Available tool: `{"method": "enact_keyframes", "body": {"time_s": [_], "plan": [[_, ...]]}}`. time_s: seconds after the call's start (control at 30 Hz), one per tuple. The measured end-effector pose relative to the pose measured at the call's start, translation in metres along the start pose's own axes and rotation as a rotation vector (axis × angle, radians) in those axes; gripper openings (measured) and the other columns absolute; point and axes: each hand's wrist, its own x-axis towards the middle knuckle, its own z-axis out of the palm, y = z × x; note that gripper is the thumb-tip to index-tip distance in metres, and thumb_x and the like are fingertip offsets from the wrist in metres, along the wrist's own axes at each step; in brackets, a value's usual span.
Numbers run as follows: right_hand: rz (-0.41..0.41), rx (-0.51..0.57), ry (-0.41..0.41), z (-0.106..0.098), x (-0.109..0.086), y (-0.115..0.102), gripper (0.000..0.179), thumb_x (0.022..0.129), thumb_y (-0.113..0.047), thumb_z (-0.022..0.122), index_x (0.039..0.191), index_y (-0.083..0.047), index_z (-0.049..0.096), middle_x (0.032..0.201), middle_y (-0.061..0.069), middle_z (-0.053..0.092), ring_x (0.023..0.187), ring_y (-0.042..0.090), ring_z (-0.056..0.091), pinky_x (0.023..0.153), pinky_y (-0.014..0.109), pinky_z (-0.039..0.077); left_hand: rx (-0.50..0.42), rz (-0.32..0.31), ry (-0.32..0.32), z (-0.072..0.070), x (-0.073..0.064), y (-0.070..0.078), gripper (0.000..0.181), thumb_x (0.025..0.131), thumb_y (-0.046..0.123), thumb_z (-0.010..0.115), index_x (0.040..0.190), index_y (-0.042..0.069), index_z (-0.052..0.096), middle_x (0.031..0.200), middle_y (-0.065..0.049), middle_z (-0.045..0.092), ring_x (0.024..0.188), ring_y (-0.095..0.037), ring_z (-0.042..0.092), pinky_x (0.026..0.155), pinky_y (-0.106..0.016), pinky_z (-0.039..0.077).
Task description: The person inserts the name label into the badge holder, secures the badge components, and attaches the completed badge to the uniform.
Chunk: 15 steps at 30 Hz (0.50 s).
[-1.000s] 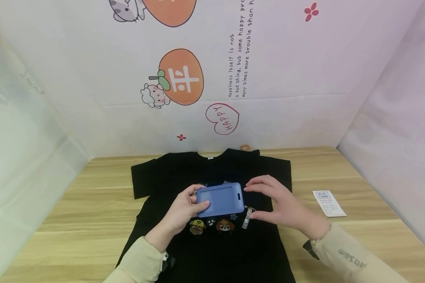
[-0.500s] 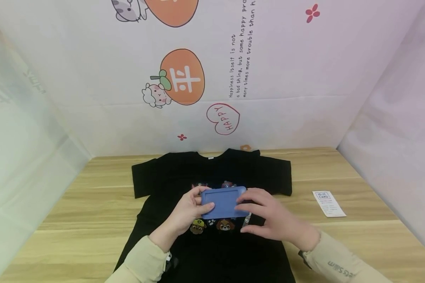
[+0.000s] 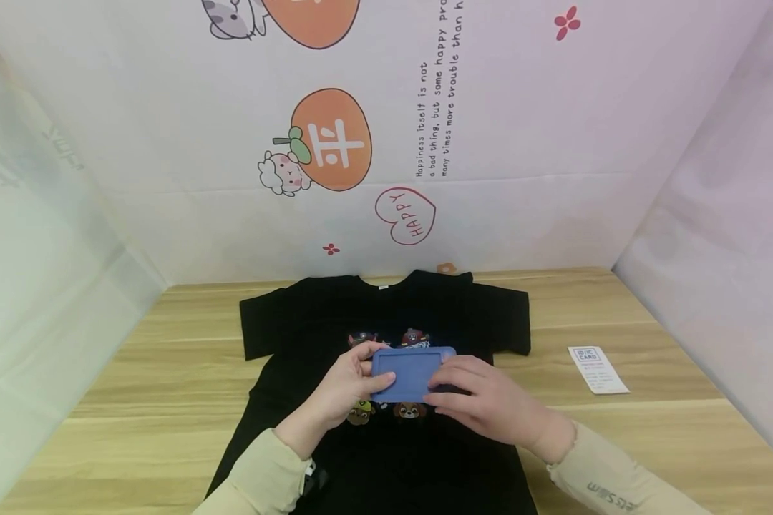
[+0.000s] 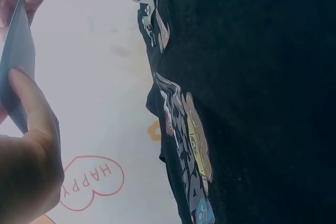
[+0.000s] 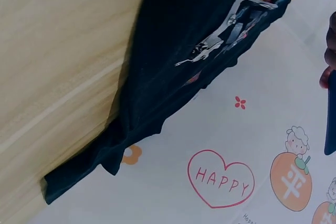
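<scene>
A blue card holder (image 3: 404,373) is held above the black T-shirt (image 3: 361,472), its recessed face toward the head camera. My left hand (image 3: 344,386) grips its left end, thumb lying on the face. At the opposite end, my right hand (image 3: 483,397) pinches the holder between thumb and fingers, covering that end. In the left wrist view the card holder (image 4: 18,66) appears nearly edge-on, with right-hand fingers at its tip. A clear strap badge clip (image 5: 227,27) with metal parts lies on the shirt in the right wrist view; in the head view my right hand hides it.
A white printed ID/IC card (image 3: 598,370) lies on the wooden table (image 3: 650,443) to the right of the shirt. Behind the table hangs a white backdrop (image 3: 502,222) printed with cartoons and text. White cloth also walls both sides.
My right hand has come in and taken hold of the holder's right end, covering its slot and the badge clip. The card holder has shifted slightly right and toward me.
</scene>
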Motion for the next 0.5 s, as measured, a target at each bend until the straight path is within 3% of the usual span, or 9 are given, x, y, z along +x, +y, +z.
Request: {"method": "enact_keyframes", "body": {"time_s": [0.2,0.5], "plan": [[-0.066,-0.037,0.032,0.0003,0.0014,-0.0005,0.029,0.102,-0.025,0.041,0.099,-0.015,0.067,0.100,0.000,0.066,0.094,0.015,0.058,0.084,0.030,0.051,-0.007,-0.025,-0.020,-0.0001,0.0011,-0.0012,0.042,0.092,0.008,0.060,0.130,0.000,0.044,0.106,-0.021,0.069,0.084,-0.016,0.069,0.076,-0.029,0.057],[-0.236,-0.113,0.143,-0.0019,0.0046,0.0011,0.027,0.101,-0.014,0.043,0.095,-0.007,0.069,0.093,0.002,0.069,0.085,0.015,0.060,0.076,0.028,0.052,0.019,-0.052,-0.057,0.0003,0.0013,-0.0005,0.045,0.094,0.011,0.058,0.134,0.000,0.041,0.113,-0.021,0.065,0.091,-0.019,0.068,0.079,-0.031,0.056]]}}
